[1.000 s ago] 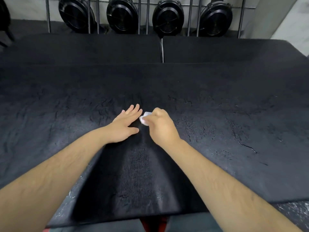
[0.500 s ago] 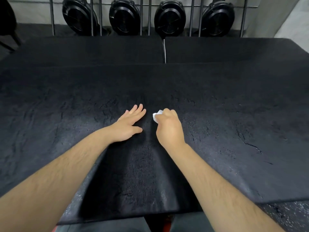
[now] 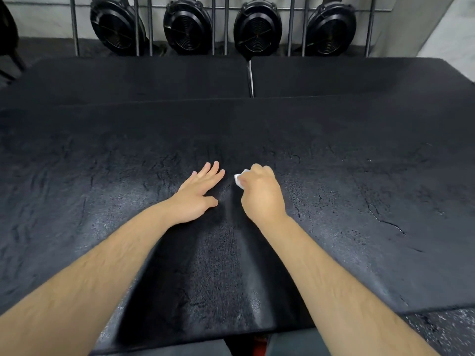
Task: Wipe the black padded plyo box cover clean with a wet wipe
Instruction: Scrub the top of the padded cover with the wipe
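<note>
Wipe (image 3: 239,179) shifted right, far from cover (image 3: 359,150) edges

head camera looks down, close over cover (image 3: 334,155).

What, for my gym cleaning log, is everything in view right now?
black padded plyo box cover: 1, black, cracked, foreground, under both hands.
black padded boxes: 2, black, side by side behind it.
white wet wipe: 1, white, in the right hand's fingers.
round black fan housings: 4, black, along the back wall.
grey metal upright bars: several, grey, between the housings.
left hand: 1, flat on the cover.
right hand: 1, grips the wipe.
</note>
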A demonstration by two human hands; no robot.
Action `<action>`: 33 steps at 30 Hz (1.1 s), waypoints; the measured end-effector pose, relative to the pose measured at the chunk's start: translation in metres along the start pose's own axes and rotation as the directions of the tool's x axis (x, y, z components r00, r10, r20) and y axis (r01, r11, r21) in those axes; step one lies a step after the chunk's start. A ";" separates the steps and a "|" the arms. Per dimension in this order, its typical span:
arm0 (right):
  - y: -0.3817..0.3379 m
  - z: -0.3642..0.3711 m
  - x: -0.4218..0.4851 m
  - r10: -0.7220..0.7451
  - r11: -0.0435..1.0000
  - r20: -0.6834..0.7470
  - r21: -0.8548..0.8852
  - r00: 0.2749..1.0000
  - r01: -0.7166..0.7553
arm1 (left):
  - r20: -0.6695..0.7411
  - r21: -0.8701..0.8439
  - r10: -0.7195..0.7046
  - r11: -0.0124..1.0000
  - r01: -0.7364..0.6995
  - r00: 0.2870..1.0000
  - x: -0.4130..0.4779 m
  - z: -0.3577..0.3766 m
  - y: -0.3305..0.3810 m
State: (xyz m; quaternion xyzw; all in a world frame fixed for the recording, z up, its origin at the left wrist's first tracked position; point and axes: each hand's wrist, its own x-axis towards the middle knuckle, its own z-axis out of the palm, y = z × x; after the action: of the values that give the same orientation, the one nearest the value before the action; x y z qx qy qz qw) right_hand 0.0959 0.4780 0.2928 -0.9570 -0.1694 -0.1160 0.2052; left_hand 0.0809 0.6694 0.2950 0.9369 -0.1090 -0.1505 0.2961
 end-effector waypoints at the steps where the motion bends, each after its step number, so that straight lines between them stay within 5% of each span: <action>1: -0.004 0.000 0.000 0.034 0.999 -0.020 0.020 0.999 -0.033 | -0.006 -0.007 0.001 1.000 -0.001 1.000 0.000 0.001 0.000; 6: -0.008 0.012 -0.035 -0.181 0.982 0.034 0.058 0.983 0.179 | -0.033 0.005 0.026 1.000 -0.026 0.999 -0.001 0.002 0.000; 11: -0.008 0.000 -0.010 -0.067 0.996 0.018 0.060 0.998 0.065 | -0.028 0.013 0.016 1.000 -0.016 0.999 -0.002 0.001 0.004; 16: -0.009 0.010 -0.047 -0.189 0.978 0.066 0.108 0.980 0.181 | -0.044 0.006 0.011 1.000 -0.011 0.999 -0.003 0.003 0.002; 21: -0.002 -0.002 -0.020 0.022 0.992 0.012 0.125 1.000 -0.024 | -0.039 -0.009 -0.013 1.000 0.013 0.999 -0.004 0.003 0.006; 25: -0.019 -0.002 -0.060 -0.148 0.977 0.142 0.173 0.979 0.123 | -0.072 -0.060 -0.033 0.998 0.028 0.997 -0.006 0.002 0.010; 30: 0.009 -0.008 -0.020 0.074 0.962 0.053 0.258 0.996 -0.085 | -0.123 -0.105 -0.048 0.994 0.035 0.991 -0.028 0.020 0.026; 33: -0.012 -0.002 -0.056 -0.014 0.959 0.105 0.282 0.994 -0.016 | -0.166 -0.128 -0.033 0.992 0.012 0.986 -0.049 0.038 0.032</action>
State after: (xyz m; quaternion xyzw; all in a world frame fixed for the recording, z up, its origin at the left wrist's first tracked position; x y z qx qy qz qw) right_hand 0.0399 0.4715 0.2827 -0.9228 -0.1944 -0.0398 0.3302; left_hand 0.0181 0.6389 0.2948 0.9267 -0.0634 -0.0813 0.3614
